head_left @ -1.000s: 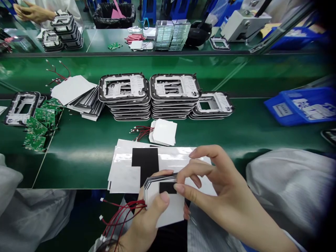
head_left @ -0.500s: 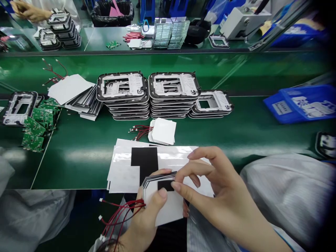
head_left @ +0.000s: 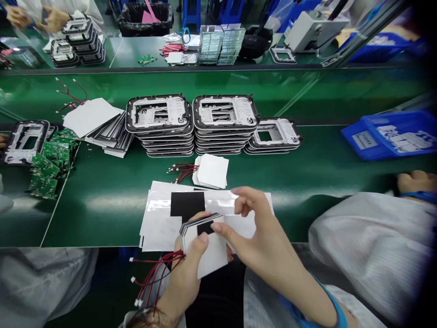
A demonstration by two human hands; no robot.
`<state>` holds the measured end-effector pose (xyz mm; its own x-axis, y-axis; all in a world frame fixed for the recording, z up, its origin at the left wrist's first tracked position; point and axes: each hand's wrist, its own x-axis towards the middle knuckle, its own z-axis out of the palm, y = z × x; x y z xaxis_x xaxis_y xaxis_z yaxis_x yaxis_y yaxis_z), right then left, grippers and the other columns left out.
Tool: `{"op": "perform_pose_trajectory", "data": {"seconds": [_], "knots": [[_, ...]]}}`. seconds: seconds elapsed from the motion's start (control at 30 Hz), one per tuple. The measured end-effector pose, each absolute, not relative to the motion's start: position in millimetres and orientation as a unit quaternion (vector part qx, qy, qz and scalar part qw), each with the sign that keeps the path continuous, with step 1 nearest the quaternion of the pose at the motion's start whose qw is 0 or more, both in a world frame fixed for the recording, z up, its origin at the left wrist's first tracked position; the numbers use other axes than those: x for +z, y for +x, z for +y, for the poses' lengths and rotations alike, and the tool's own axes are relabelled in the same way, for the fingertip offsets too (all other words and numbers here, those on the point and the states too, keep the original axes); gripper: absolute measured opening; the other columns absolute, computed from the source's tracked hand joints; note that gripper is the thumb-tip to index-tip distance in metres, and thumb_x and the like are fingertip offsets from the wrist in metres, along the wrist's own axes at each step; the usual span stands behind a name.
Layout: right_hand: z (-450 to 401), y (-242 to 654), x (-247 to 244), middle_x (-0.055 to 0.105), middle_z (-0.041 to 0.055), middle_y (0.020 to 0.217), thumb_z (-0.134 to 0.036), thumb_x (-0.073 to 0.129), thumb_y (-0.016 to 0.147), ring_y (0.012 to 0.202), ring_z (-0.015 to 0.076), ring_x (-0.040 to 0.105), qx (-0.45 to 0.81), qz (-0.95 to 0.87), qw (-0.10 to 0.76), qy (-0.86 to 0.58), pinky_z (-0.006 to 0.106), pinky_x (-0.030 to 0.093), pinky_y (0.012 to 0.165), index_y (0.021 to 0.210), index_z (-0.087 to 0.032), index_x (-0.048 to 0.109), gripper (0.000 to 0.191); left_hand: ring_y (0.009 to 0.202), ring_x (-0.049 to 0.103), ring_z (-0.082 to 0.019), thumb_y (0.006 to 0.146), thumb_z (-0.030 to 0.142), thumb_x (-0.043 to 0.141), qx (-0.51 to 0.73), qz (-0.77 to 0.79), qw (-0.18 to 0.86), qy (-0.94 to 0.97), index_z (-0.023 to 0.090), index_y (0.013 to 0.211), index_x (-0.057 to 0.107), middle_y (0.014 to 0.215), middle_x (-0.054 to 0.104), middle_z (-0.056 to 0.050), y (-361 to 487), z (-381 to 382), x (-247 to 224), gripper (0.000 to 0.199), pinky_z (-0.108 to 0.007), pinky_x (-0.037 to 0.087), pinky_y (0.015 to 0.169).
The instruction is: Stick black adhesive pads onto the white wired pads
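My left hand (head_left: pixel 186 275) is closed round a stack of thin white panels (head_left: pixel 213 255), its thumb lying on the top one. Red and black wires (head_left: pixel 157 266) with white connectors trail from the stack's left side. A small black rectangle of tape or film (head_left: pixel 205 227) lies on the top panel near its upper edge. The thumb of my right hand (head_left: pixel 261 234) touches that rectangle's right end, while its other fingers are raised, bent and apart from the thumb. Beneath the hands on the bench are white sheets (head_left: pixel 159 223) bearing larger black pieces (head_left: pixel 187 203).
Behind the sheets lies another pile of wired white panels (head_left: pixel 212 170). Stacked frames (head_left: pixel 159 111) stand along the divider, with more white panels (head_left: pixel 94 116) and green circuit boards (head_left: pixel 44 165) to their left. A blue bin (head_left: pixel 392 135) and another person's hand (head_left: pixel 418 181) are at right.
Both hands and the panel stack have shifted slightly left and up. My right index finger has lifted away from the black rectangle, leaving the thumb on it. A neighbour's hand has appeared at right.
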<state>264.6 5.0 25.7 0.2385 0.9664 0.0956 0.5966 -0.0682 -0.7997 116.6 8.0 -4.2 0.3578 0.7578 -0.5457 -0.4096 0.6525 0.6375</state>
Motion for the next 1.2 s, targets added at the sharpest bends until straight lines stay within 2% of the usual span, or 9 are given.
{"op": "perform_pose_trajectory", "data": {"seconds": [0.17,0.33,0.4,0.47,0.63,0.83,0.97,1.1,1.2], "knots": [[12.6,268.4,19.6,0.052,-0.0014,0.087,-0.031,0.073,0.075,0.08,0.0172,0.055,0.373,-0.515,0.427,-0.643,0.034,0.05,0.073,0.11,-0.031,0.048,0.043,0.109,0.063,-0.029,0.08,0.036,0.068,0.346,0.438,0.792,0.248,0.022,0.121,0.06,0.116,0.069,-0.009,115.8,14.0,1.9,0.044,-0.042,0.048,0.097],[24.2,267.2,22.4,0.067,0.0039,0.09,-0.04,0.066,0.081,0.077,0.02,0.063,0.445,-0.524,0.334,-0.646,0.033,0.052,0.066,0.095,-0.024,0.069,0.021,0.106,0.065,-0.031,0.074,0.031,0.071,0.351,0.356,0.845,0.189,0.017,0.13,0.055,0.105,0.073,-0.011,111.9,14.8,-5.4,0.06,-0.046,0.047,0.098],[30.3,267.4,19.8,0.071,0.0049,0.087,-0.045,0.059,0.086,0.071,0.0202,0.065,0.427,-0.529,0.307,-0.666,0.031,0.051,0.059,0.089,-0.022,0.072,0.026,0.102,0.067,-0.031,0.071,0.024,0.072,0.354,0.368,0.845,0.159,0.015,0.132,0.053,0.1,0.074,-0.011,110.7,17.5,-7.7,0.064,-0.047,0.047,0.097],[35.5,268.2,17.9,0.073,0.0047,0.082,-0.045,0.055,0.089,0.069,0.0205,0.065,0.394,-0.559,0.279,-0.674,0.03,0.048,0.055,0.085,-0.021,0.073,0.03,0.1,0.068,-0.031,0.073,0.021,0.071,0.365,0.38,0.838,0.14,0.016,0.134,0.051,0.101,0.074,-0.011,108.9,21.1,-8.9,0.064,-0.047,0.048,0.096],[51.5,277.1,36.9,0.074,0.0062,0.083,-0.038,0.056,0.088,0.071,0.0215,0.064,0.301,-0.614,0.261,-0.681,0.031,0.045,0.06,0.083,-0.019,0.073,0.025,0.103,0.067,-0.03,0.077,0.023,0.068,0.41,0.378,0.822,0.116,0.018,0.134,0.05,0.108,0.072,-0.011,94.9,29.0,-13.0,0.06,-0.047,0.049,0.096],[126.5,251.6,73.0,0.065,0.0027,0.07,-0.042,0.059,0.085,0.064,0.014,0.056,0.411,-0.652,0.312,-0.555,0.025,0.041,0.057,0.073,-0.016,0.068,0.03,0.087,0.07,-0.032,0.083,0.026,0.059,0.368,0.372,0.842,0.13,0.002,0.112,0.065,0.103,0.072,-0.02,76.7,33.6,-26.4,0.038,-0.052,0.052,0.089],[193.6,181.8,45.3,0.058,-0.0004,0.064,-0.042,0.051,0.09,0.057,0.0098,0.048,0.42,-0.735,0.197,-0.494,0.025,0.035,0.054,0.072,-0.014,0.065,0.037,0.092,0.069,-0.031,0.084,0.022,0.059,0.375,0.361,0.843,0.135,0.012,0.134,0.05,0.113,0.069,-0.017,77.0,35.7,-28.7,0.052,-0.052,0.054,0.085],[228.7,122.4,2.1,0.062,0.0023,0.07,-0.035,0.059,0.087,0.071,0.0159,0.056,0.371,-0.753,0.153,-0.521,0.032,0.04,0.071,0.069,-0.013,0.064,0.029,0.093,0.07,-0.031,0.083,0.023,0.06,0.386,0.362,0.842,0.106,0.016,0.145,0.033,0.109,0.071,-0.015,77.0,38.2,-28.8,0.068,-0.05,0.055,0.083],[230.8,103.9,-17.9,0.064,0.0068,0.091,-0.035,0.061,0.086,0.093,0.0225,0.057,0.313,-0.77,0.144,-0.538,0.042,0.039,0.086,0.078,-0.014,0.064,0.023,0.093,0.07,-0.03,0.084,0.022,0.059,0.393,0.37,0.837,0.092,0.014,0.147,0.029,0.101,0.073,-0.014,77.5,37.9,-30.6,0.07,-0.047,0.055,0.085]]}}
